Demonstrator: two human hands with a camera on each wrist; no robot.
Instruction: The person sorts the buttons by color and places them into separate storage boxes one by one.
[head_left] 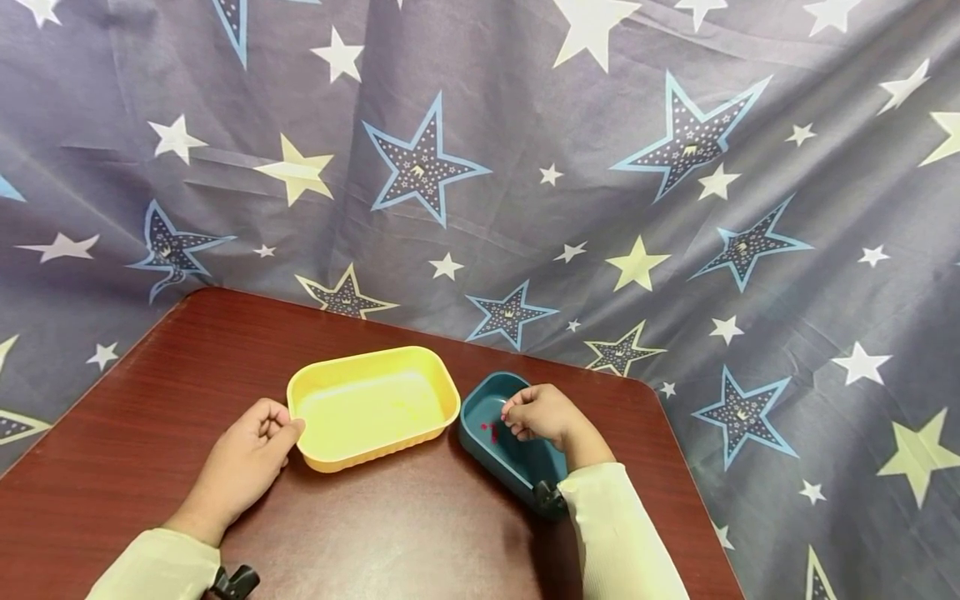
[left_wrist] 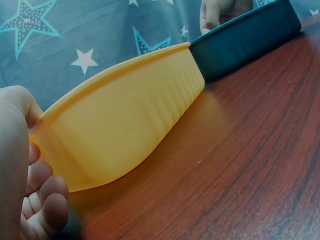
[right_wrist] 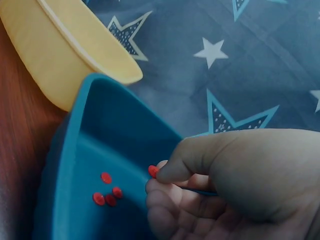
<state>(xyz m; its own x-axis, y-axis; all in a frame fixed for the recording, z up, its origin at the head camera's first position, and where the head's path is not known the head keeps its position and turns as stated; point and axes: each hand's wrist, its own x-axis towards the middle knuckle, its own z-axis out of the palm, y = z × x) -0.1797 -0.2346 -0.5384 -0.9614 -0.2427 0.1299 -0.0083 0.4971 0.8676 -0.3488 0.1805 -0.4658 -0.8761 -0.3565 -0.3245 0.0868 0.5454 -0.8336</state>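
At the near left corner of a yellow plastic tray (head_left: pixel 360 460), my left hand (head_left: pixel 251 458) pinches the rim between thumb and fingers. The left wrist view shows the thumb over the tray's edge and the other fingers curled below. My right hand (head_left: pixel 551 414) is over a dark teal tray (head_left: pixel 480 454). Between its thumb and index fingertip it pinches a small red disc (right_wrist: pixel 153 171), clear in the right wrist view. Several more red discs (right_wrist: pixel 110 200) lie on the teal tray's floor below the fingers. The forearm hides part of that tray's near end.
Both trays stand side by side on a reddish-brown wooden table (head_left: pixel 225 333), their near corners almost touching. Behind the table hangs a grey curtain (head_left: pixel 517 233) with stars. A black wrist mount (head_left: pixel 549 497) sits by the teal tray's near end.
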